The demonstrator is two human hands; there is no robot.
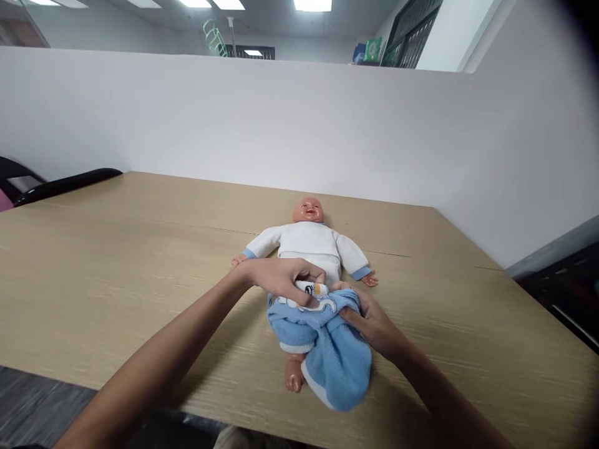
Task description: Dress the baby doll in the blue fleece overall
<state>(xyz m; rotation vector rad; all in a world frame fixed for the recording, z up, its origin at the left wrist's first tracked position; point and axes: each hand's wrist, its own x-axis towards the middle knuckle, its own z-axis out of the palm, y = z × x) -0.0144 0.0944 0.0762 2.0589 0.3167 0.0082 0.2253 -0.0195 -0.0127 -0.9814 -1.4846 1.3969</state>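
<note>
A baby doll (309,240) lies on its back on the wooden table, its head away from me. It wears a white long-sleeved top with blue cuffs. Blue fleece doll pants (339,368) with white trim cover its lower body, and one bare foot (294,374) pokes out of a leg opening; I cannot see the other foot. My left hand (285,277) pinches the upper part of the pants, beside a white patch with a dark and orange print. On the other side, my right hand (374,321) grips the waist edge between thumb and fingers. Some fingertips are hidden in the cloth.
The wooden table (140,262) reaches to a white partition wall (281,125) behind the doll. A black chair (70,185) stands at the left edge. Something dark (561,280) is beyond the right edge. Over the wall, ceiling lights (312,5) show.
</note>
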